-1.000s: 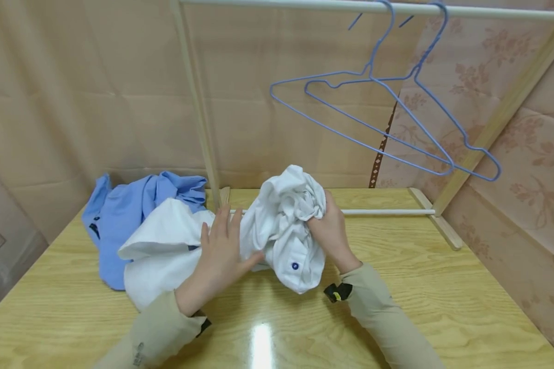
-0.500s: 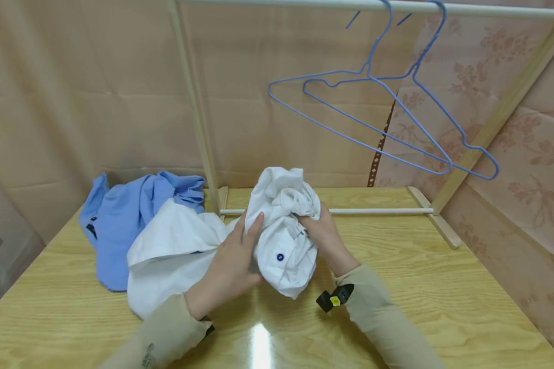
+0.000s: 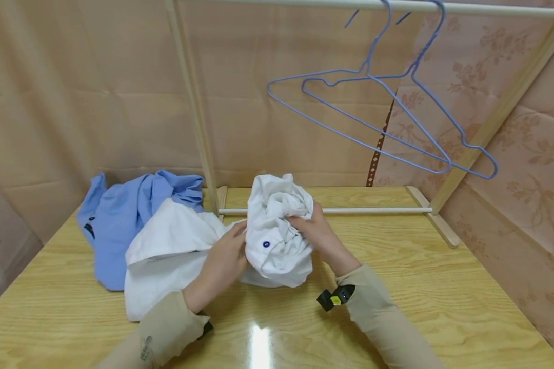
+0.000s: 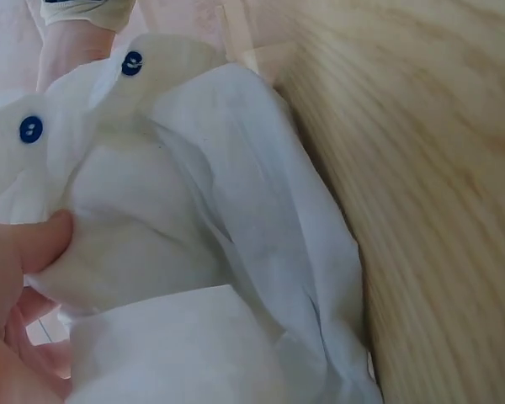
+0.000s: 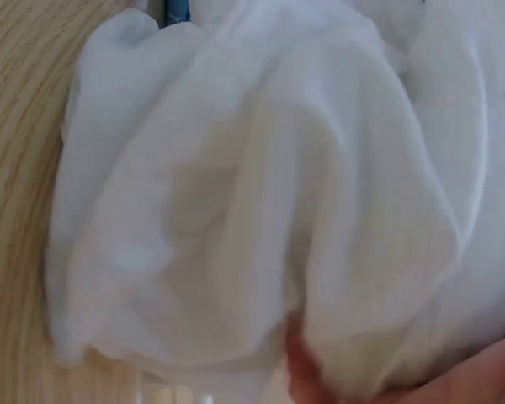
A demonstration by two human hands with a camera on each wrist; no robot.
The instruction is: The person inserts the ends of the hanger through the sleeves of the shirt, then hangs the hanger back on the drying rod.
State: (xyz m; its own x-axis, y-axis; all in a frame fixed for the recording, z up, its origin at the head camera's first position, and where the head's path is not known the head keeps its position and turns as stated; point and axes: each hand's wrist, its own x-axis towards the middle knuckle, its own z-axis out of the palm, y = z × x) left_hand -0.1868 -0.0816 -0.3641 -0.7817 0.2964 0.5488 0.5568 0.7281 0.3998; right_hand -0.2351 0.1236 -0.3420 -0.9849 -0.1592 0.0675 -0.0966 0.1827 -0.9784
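Note:
A crumpled white shirt [image 3: 277,256] with dark blue buttons is bunched up over the middle of the table, and more of its cloth spreads to the left. My right hand [image 3: 320,233] grips the bunched part from the right, its thumb pushed into the folds. On the other side my left hand [image 3: 221,261] holds the cloth; the left wrist view shows its thumb [image 4: 46,244] on the fabric near a button, with fingers curled behind. Most of the right fingers are hidden by cloth. Behind the white shirt, a blue shirt [image 3: 124,225] lies in a heap.
Two blue wire hangers [image 3: 332,123] hang from the top bar [image 3: 489,10] of a wooden rack at the back. Its lower bar [image 3: 374,210] and feet [image 3: 434,218] stand on the wooden table [image 3: 397,307]. Curtains [image 3: 97,102] close off the back and sides.
The left hand, open and spread a second ago, has come onto the bundle and now holds its cloth. The right hand has shifted slightly left, and the visible button has moved left and up.

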